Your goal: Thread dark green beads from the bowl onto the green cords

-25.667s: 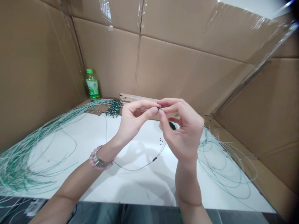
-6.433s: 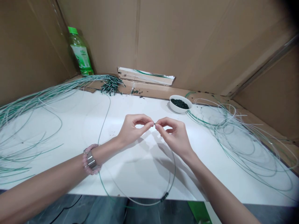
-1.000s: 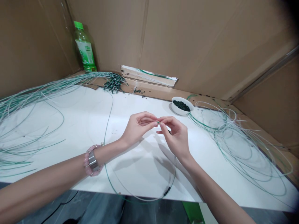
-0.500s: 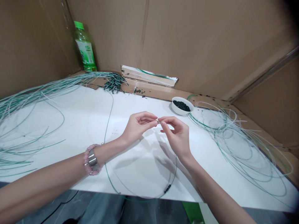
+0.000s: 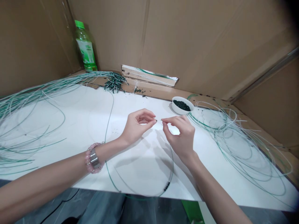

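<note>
Over the white table, my left hand (image 5: pixel 140 126) pinches a tiny dark bead (image 5: pixel 156 120) between thumb and index finger. My right hand (image 5: pixel 178 132) is closed just to the right, its thumb and index finger pinching the thin wire, whose tip points toward the bead. A narrow gap separates the two hands' fingertips. From my right hand the wire (image 5: pixel 172 161) hangs in a wide loop to the table's front edge, with several dark beads (image 5: pixel 166 186) strung low on it. A white bowl (image 5: pixel 182 110) of dark green beads stands behind my right hand.
Many green and white wires (image 5: pixel 53 84) lie at the left, ending in a beaded bunch (image 5: pixel 114 82). Coiled wires (image 5: pixel 233 140) spread at the right. A green bottle (image 5: pixel 86 53) stands in the back left corner. Cardboard walls (image 5: pixel 175 37) enclose the table (image 5: pixel 84 105).
My hands, whose fingertips were touching, have come apart; my right hand has moved a little to the right. The hanging wire loop has shifted slightly left.
</note>
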### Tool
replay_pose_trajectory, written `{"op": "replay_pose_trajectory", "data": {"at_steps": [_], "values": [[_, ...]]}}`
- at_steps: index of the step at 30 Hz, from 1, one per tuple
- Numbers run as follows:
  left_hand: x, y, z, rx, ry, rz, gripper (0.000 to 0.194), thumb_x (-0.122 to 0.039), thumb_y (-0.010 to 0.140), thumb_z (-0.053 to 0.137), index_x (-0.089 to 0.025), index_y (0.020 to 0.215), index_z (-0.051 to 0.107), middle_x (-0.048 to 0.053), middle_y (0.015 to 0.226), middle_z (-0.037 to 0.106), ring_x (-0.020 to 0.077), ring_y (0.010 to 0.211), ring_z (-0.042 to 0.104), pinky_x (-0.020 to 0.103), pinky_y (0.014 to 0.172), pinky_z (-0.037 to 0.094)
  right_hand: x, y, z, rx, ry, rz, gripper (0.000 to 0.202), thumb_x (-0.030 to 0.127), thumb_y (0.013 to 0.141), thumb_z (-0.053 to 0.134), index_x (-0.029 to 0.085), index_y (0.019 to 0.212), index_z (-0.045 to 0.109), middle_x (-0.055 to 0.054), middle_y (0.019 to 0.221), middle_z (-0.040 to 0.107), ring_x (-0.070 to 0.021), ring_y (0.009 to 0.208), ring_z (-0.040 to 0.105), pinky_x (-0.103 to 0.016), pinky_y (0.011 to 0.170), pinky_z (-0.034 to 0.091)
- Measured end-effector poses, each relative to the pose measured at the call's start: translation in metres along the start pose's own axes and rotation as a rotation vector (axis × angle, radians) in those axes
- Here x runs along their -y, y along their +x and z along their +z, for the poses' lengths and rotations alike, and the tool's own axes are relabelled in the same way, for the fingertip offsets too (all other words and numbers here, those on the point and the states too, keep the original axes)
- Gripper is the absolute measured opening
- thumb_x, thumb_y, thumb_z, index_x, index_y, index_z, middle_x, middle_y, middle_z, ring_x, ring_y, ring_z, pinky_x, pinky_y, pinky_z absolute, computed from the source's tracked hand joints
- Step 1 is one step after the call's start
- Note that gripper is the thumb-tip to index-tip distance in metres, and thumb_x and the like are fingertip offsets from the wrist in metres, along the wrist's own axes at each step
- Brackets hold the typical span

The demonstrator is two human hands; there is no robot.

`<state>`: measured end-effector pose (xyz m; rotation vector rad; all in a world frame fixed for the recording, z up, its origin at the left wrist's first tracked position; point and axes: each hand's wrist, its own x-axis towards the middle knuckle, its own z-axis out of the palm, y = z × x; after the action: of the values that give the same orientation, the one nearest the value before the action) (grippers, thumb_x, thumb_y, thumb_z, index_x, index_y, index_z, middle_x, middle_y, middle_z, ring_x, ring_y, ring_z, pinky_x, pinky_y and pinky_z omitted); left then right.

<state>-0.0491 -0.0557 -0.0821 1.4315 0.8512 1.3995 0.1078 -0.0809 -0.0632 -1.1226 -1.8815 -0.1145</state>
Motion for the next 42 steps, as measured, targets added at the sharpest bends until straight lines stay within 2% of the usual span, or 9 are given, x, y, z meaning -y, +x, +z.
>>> {"op": "replay_pose_trajectory", "data": {"at_steps": [6, 19, 29, 35, 39, 42], "values": [[-0.0032, -0.0008, 0.0011, 0.009, 0.050, 0.031, 0.011, -0.020, 0.068, 0.069, -0.016, 0.075, 0.061, 0.001, 0.073, 0.063, 0.0110, 0.070, 0.062, 0.022, 0.069, 0.051, -0.0007, -0.0012, 0.0026, 0.038, -0.122, -0.062, 0.013, 0.013, 0.079, 0.055, 0.021, 0.076, 0.066, -0.001, 0.070, 0.068, -0.0172, 0.068, 0.052, -0.030, 0.065, 0.044], [-0.0020, -0.0009, 0.0007, 0.012, 0.084, 0.043, 0.009, -0.020, 0.069, 0.069, -0.016, 0.073, 0.062, 0.001, 0.072, 0.064, 0.0112, 0.070, 0.062, 0.022, 0.068, 0.051, -0.0021, -0.0034, 0.0032, 0.048, -0.179, -0.128, 0.013, 0.015, 0.080, 0.054, 0.021, 0.075, 0.065, 0.000, 0.069, 0.067, -0.0170, 0.069, 0.050, -0.029, 0.063, 0.042], [0.0018, -0.0004, -0.0017, 0.034, 0.147, 0.076, 0.009, -0.021, 0.070, 0.067, -0.016, 0.075, 0.062, 0.001, 0.073, 0.066, 0.0119, 0.070, 0.063, 0.023, 0.067, 0.052, -0.0026, -0.0033, 0.0007, 0.139, -0.121, -0.152, 0.017, 0.013, 0.084, 0.050, 0.020, 0.083, 0.065, -0.003, 0.074, 0.067, -0.0179, 0.073, 0.053, -0.030, 0.067, 0.044], [0.0009, -0.0010, -0.0021, 0.056, 0.128, 0.067, 0.009, -0.020, 0.070, 0.067, -0.016, 0.076, 0.062, 0.002, 0.074, 0.066, 0.0123, 0.072, 0.064, 0.023, 0.070, 0.052, -0.0021, -0.0038, 0.0029, 0.144, -0.025, -0.086, 0.017, 0.013, 0.085, 0.050, 0.020, 0.084, 0.065, -0.003, 0.075, 0.068, -0.0177, 0.073, 0.055, -0.031, 0.065, 0.046], [0.0018, 0.0010, -0.0021, 0.034, 0.055, 0.015, 0.013, -0.021, 0.068, 0.070, -0.015, 0.077, 0.062, 0.002, 0.075, 0.067, 0.0131, 0.073, 0.065, 0.024, 0.071, 0.053, -0.0019, -0.0035, 0.0037, 0.133, 0.118, 0.058, 0.014, 0.018, 0.083, 0.054, 0.020, 0.090, 0.066, -0.004, 0.081, 0.070, -0.0171, 0.073, 0.060, -0.031, 0.063, 0.051], [0.0034, 0.0029, -0.0021, 0.010, 0.025, -0.008, 0.017, -0.022, 0.066, 0.072, -0.015, 0.078, 0.062, 0.002, 0.075, 0.067, 0.0135, 0.073, 0.065, 0.024, 0.071, 0.053, -0.0016, -0.0029, 0.0032, 0.142, 0.175, 0.133, 0.009, 0.020, 0.080, 0.058, 0.020, 0.085, 0.066, -0.003, 0.079, 0.069, -0.0163, 0.069, 0.060, -0.031, 0.059, 0.053]]}}
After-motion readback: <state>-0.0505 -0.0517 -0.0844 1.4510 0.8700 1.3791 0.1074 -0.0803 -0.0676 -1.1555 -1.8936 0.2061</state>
